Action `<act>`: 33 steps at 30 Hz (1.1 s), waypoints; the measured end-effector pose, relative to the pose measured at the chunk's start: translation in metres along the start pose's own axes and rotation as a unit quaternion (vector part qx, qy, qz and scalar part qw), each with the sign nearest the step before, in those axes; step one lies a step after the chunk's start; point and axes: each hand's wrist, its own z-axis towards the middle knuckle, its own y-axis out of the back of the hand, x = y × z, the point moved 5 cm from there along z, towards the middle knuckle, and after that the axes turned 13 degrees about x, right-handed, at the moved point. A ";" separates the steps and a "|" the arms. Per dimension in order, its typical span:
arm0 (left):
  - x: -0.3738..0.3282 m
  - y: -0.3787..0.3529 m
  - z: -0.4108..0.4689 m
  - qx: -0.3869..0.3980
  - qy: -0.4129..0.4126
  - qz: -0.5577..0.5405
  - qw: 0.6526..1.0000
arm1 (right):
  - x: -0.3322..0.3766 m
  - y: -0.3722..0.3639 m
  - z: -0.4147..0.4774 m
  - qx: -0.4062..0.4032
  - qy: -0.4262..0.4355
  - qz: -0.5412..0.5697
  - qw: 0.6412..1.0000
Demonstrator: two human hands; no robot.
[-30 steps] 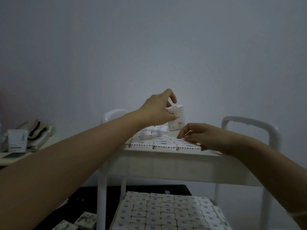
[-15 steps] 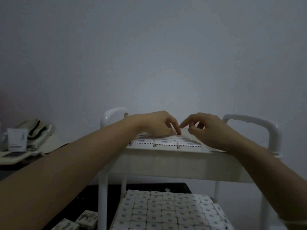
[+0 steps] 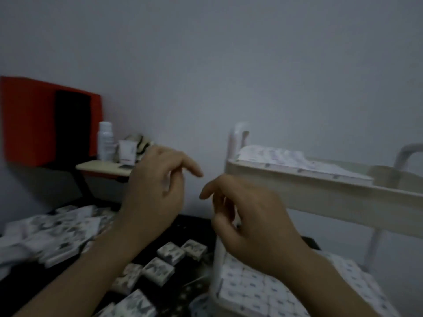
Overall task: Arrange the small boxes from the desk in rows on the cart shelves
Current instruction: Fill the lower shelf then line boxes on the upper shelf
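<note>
Both hands hover in mid-air between the desk and the cart, holding nothing. My left hand [image 3: 158, 186] has loosely bent fingers above the dark desk [image 3: 180, 227]. My right hand [image 3: 247, 223] is just right of it, fingers relaxed and drooping, in front of the cart's post. Several small patterned boxes [image 3: 169, 259] lie scattered on the desk below, with a bigger pile [image 3: 50, 234] at the left. The white cart's top shelf [image 3: 320, 188] carries rows of boxes [image 3: 295, 163]. Its lower shelf [image 3: 270, 291] is packed with rows of boxes.
A red and black chair back [image 3: 45, 120] stands at far left. A small side table [image 3: 105, 168] holds a white bottle [image 3: 105, 140], a small tube and a striped cloth. The cart's handle [image 3: 409, 154] rises at right. A plain wall is behind.
Both hands left the top shelf, where the left set a box into the row, and pulled back left toward the desk. The view swung left and down, bringing the desk's boxes into sight.
</note>
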 end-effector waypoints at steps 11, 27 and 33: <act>0.211 0.071 -0.219 0.053 0.261 0.132 0.955 | 0.024 -0.243 0.110 0.194 0.023 0.132 0.972; 0.473 0.152 -0.281 0.080 0.539 -0.093 0.833 | 0.034 -0.486 0.351 0.424 -0.034 0.171 0.889; 0.488 0.113 -0.294 0.003 0.619 -0.280 0.734 | 0.034 -0.525 0.337 0.457 -0.037 0.149 0.876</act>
